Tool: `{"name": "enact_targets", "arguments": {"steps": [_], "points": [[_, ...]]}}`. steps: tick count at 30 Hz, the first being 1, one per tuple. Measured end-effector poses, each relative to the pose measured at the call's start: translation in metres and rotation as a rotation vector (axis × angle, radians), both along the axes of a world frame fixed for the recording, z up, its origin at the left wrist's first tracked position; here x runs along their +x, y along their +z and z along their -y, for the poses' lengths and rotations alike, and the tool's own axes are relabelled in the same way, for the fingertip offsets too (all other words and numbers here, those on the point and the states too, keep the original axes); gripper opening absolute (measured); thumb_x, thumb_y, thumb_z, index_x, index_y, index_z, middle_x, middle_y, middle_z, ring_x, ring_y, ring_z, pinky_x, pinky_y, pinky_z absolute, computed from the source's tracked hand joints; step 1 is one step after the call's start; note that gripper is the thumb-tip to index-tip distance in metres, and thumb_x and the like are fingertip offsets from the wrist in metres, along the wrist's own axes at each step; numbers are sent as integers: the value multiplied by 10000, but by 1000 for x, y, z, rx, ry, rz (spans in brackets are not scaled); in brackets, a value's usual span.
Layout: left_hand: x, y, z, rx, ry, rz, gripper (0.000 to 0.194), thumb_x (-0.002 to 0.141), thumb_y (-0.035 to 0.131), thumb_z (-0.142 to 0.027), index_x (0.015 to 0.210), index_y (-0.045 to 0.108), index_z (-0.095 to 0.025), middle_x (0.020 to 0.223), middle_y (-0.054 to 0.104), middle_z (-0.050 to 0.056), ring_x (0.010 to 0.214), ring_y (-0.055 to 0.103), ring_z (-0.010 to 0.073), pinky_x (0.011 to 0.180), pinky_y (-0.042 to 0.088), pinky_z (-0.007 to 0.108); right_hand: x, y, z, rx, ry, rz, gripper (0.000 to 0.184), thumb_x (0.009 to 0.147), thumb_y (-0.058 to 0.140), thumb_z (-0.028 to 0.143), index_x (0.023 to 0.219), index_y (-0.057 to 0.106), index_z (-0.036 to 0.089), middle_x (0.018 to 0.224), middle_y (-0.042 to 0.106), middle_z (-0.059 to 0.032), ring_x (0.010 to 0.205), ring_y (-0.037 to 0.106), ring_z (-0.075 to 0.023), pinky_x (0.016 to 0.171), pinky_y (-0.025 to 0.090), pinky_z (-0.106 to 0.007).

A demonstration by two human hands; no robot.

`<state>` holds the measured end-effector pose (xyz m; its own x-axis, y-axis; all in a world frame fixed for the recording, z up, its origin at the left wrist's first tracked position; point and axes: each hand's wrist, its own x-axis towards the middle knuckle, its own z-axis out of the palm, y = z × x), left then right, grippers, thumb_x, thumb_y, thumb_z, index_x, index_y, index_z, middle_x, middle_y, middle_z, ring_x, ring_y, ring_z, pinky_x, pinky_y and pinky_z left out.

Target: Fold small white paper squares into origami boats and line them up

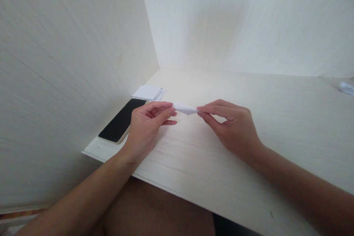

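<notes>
A small piece of folded white paper (186, 109) is stretched between my two hands, above the pale desk top. Its lower edge comes to a shallow point in the middle. My left hand (151, 118) pinches the left end between thumb and index finger, with the other fingers loosely curled behind. At the right end, the thumb and fingertips of my right hand (228, 120) grip the tip. The ends of the paper are hidden under the fingertips.
Left of my left hand lies a dark-screened phone (117, 121) in a light case. Behind it, several sheets of white paper (148, 92) are stacked by the side panel (83, 44). A crumpled whitish item (346, 88) lies at the far right. The desk (177, 169) ends in front of my lap.
</notes>
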<state>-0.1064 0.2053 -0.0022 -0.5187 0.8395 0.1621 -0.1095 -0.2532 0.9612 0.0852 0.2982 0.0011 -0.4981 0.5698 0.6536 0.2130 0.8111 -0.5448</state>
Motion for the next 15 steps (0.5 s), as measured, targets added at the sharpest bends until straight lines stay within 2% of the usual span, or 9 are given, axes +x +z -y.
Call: {"name": "enact_targets", "arguments": {"steps": [4, 8, 15], "points": [[-1, 4, 0, -47, -9, 110, 231, 725, 906, -247, 919, 798, -181, 776, 765, 11, 719, 748, 154, 554, 636, 220, 0, 0, 1, 11, -4, 0, 131, 903, 735, 103, 962, 830, 171, 918, 810, -46, 801, 743, -161, 714, 578, -272], [-1, 7, 0, -73, -7, 129, 313, 705, 917, -272, 966, 780, -166, 781, 750, 13, 711, 739, 154, 532, 628, 220, 0, -1, 0, 20, 4, 4, 129, 900, 738, 96, 966, 829, 160, 918, 807, -52, 791, 738, -155, 694, 571, -262], [-1, 8, -1, -127, 3, 153, 281, 718, 892, -214, 961, 767, -145, 742, 727, 15, 711, 727, 158, 514, 623, 214, 3, 0, 1, 72, 6, 48, 130, 919, 715, 116, 975, 826, 152, 919, 791, -64, 799, 718, -162, 699, 557, -276]]}}
